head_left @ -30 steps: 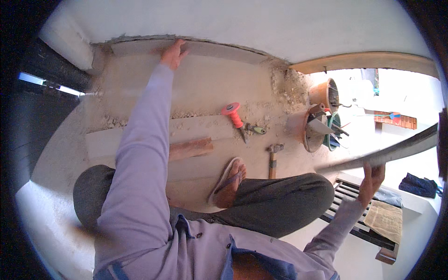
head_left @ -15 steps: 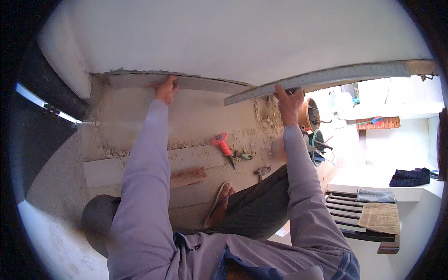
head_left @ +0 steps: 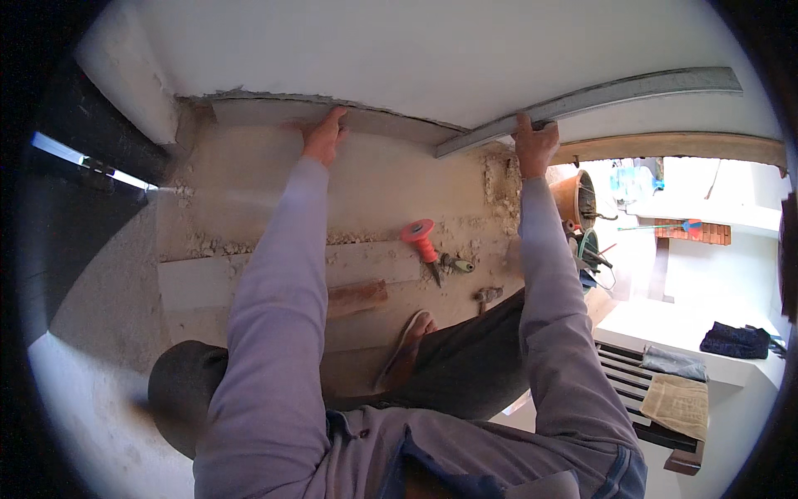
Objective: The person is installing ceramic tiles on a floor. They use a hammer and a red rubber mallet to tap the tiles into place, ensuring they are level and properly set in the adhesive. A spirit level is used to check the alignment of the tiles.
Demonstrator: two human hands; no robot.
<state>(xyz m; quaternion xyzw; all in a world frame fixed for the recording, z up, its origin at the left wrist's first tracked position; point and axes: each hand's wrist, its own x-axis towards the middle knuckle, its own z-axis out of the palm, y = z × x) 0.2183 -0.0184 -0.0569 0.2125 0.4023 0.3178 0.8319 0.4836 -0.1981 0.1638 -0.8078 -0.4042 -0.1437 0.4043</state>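
Note:
My left hand (head_left: 324,138) presses, fingers spread, against a grey tile strip (head_left: 391,125) standing along the foot of the white wall (head_left: 432,50). A rough mortar-like line runs along the strip's upper edge. In my right hand (head_left: 536,146) is a long grey metal straightedge (head_left: 632,93), gripped near its left end. That end lies by the right end of the tile strip; the rest slants up to the right in front of the wall. Some fingers of both hands are hidden or blurred.
On the dusty floor lie a red line reel (head_left: 421,241), a trowel (head_left: 457,263), a hammer (head_left: 489,294) and a reddish-brown block (head_left: 357,298). Rubble (head_left: 499,187) lies near the wall. An orange bucket (head_left: 575,200) stands at right, and a slatted bench (head_left: 623,374) farther right.
The straightedge has swung up at its far end, off the wooden edge and across the wall, with my right hand moving along. My left hand stays on the tile strip. The view has shifted slightly.

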